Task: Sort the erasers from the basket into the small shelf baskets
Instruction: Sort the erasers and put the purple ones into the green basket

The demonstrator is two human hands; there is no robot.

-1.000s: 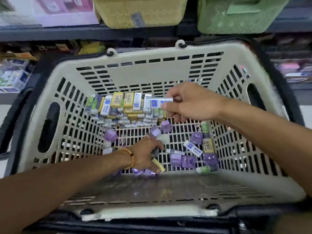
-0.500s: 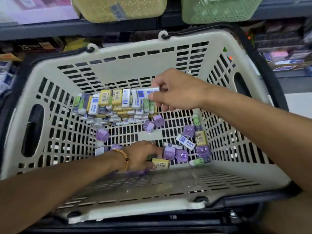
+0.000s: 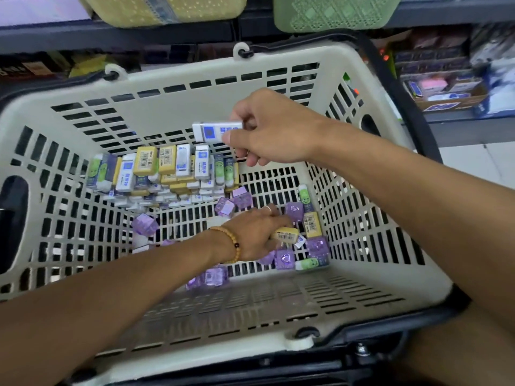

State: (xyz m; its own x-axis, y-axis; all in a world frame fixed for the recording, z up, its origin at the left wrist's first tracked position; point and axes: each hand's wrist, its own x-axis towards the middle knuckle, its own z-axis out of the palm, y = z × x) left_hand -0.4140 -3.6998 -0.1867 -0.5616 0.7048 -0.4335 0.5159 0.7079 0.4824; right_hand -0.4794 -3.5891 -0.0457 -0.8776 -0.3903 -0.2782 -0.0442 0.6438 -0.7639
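Right hand (image 3: 274, 129) pinches a white eraser (image 3: 216, 131) between thumb and fingers, held level above the basket (image 3: 195, 87) floor; the eraser sticks out at 9 o'clock from the grip. Left hand (image 3: 253, 232) is down on the floor, fingers curled round a yellow eraser (image 3: 285, 234) that pokes out at 3 o'clock of the grip.

Stacked erasers (image 3: 164, 174) sit packed against the far wall, at 7 o'clock from the white eraser, well below it. Loose purple erasers (image 3: 284, 259) lie scattered on the floor around the left hand, some touching it. A second yellow one (image 3: 312, 224) lies just beside the held yellow one, at 2 o'clock. Green-faced erasers (image 3: 310, 263) lie near the right wall.

Right forearm enters from 4 o'clock, crossing above the right wall, wrist bent down. Left forearm enters from 7 o'clock over the near rim, reaching low; beaded bracelet (image 3: 232, 243) on the wrist, ring on a finger.

Bare floor grid between the stack and the right wall, under the right hand. Yellow shelf basket (image 3: 167, 9) and green shelf basket (image 3: 334, 15) sit at 12 o'clock above the far rim, on the shelf (image 3: 111, 34).
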